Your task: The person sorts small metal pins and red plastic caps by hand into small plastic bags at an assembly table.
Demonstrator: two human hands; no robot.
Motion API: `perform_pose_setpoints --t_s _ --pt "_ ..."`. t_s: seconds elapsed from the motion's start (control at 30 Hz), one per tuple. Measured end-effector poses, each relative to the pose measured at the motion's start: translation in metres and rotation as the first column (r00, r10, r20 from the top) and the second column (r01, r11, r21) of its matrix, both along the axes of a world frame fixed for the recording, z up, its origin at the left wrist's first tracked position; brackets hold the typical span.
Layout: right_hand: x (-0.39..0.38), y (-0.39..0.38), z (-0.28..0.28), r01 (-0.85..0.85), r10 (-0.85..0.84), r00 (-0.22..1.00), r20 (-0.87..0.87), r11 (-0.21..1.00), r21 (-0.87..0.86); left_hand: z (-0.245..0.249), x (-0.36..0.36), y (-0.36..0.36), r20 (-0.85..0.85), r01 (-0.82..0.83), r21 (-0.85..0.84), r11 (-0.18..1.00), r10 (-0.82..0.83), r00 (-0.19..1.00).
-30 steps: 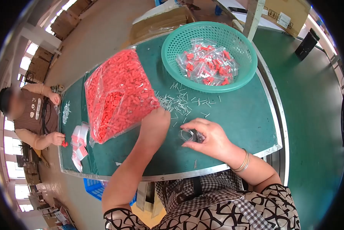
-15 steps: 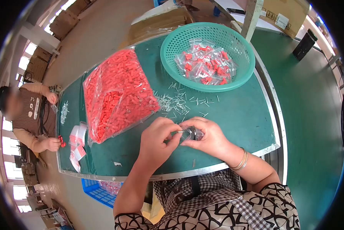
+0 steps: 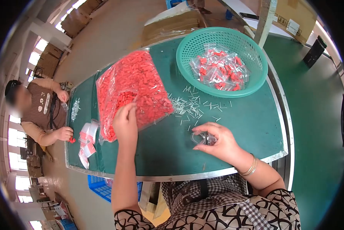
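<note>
My left hand (image 3: 125,119) is over the big clear bag of red pieces (image 3: 144,78), forearm running almost straight up from the near edge of the worktop (image 3: 168,157), wrist bent, knuckles up. Its fingers are narrow, tips close together at the loose red pieces; can't tell if they're fully closed or on a piece.

Right hand (image 3: 222,142) comes in from lower right, palm facing left, fingers curved in a C, thumb on the near side, holding the small clear bag (image 3: 202,138) with its mouth spread leftward. Metal pins (image 3: 186,107) lie scattered beyond it, between the big bag and the green basket (image 3: 222,92).
</note>
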State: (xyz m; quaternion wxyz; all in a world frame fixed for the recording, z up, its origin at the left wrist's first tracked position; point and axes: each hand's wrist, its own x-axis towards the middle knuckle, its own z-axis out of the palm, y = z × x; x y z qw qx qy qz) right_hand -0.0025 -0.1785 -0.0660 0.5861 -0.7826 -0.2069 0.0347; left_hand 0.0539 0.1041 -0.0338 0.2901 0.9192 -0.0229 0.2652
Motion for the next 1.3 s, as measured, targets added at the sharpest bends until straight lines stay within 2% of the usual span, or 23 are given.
perform_pose_setpoints --t_s 0.07,0.17,0.27,0.3,0.4,0.5,0.7,0.8,0.9,1.0,1.13,1.23,1.3 --pt "-0.001 0.0 -0.001 -0.009 0.009 1.0 -0.003 1.0 -0.012 -0.005 0.027 0.027 -0.126 -0.033 0.215 0.976 0.062 0.99" --pt "0.001 0.0 -0.002 -0.003 0.004 1.0 0.02 1.0 -0.022 -0.013 0.06 0.042 -0.149 0.083 0.38 0.921 -0.027 0.988" --pt "0.002 0.0 -0.001 0.006 -0.006 1.0 -0.001 1.0 -0.014 -0.013 0.078 0.04 -0.344 0.255 0.139 0.957 -0.195 0.919" --pt "0.001 0.0 -0.001 0.006 -0.006 1.0 -0.01 1.0 -0.008 -0.014 0.081 0.038 -0.307 0.257 0.107 0.96 -0.214 0.927" --pt "0.0 0.002 -0.003 -0.001 0.001 1.0 -0.003 1.0 -0.002 -0.012 0.082 0.037 -0.372 0.208 0.143 0.968 -0.142 0.917" --pt "0.001 0.002 -0.001 -0.023 0.022 1.0 -0.011 1.0 -0.02 -0.029 0.085 0.044 -0.108 0.19 0.355 0.915 -0.161 0.981" --pt "0.0 0.004 0.002 -0.045 0.044 0.999 -0.027 0.998 -0.038 -0.026 0.088 0.047 -0.333 0.213 0.232 0.949 -0.128 0.934" --pt "0.0 0.004 0.001 -0.051 0.05 0.998 -0.028 0.998 -0.035 -0.019 0.087 0.044 -0.384 0.18 0.199 0.963 -0.093 0.919" --pt "0.0 0.002 0.002 -0.053 0.051 0.998 -0.041 0.998 -0.037 -0.024 0.09 0.048 -0.312 0.205 0.309 0.929 -0.104 0.944" --pt "-0.002 0.002 0.003 -0.051 0.049 0.998 -0.034 0.998 -0.044 -0.021 0.087 0.047 -0.405 0.176 0.258 0.95 -0.059 0.912" --pt "-0.001 0.001 0.004 -0.05 0.049 0.999 -0.02 0.998 -0.041 -0.018 0.08 0.047 -0.192 0.003 0.195 0.981 0.035 0.981" --pt "-0.001 -0.001 0.006 -0.05 0.047 0.998 -0.038 0.996 -0.079 -0.003 0.058 0.042 -0.057 -0.034 0.119 0.992 0.041 0.998" --pt "0.0 -0.001 0.005 -0.049 0.046 0.998 -0.045 0.995 -0.085 0.011 0.036 0.027 -0.029 -0.013 -0.021 1.0 0.012 1.0"
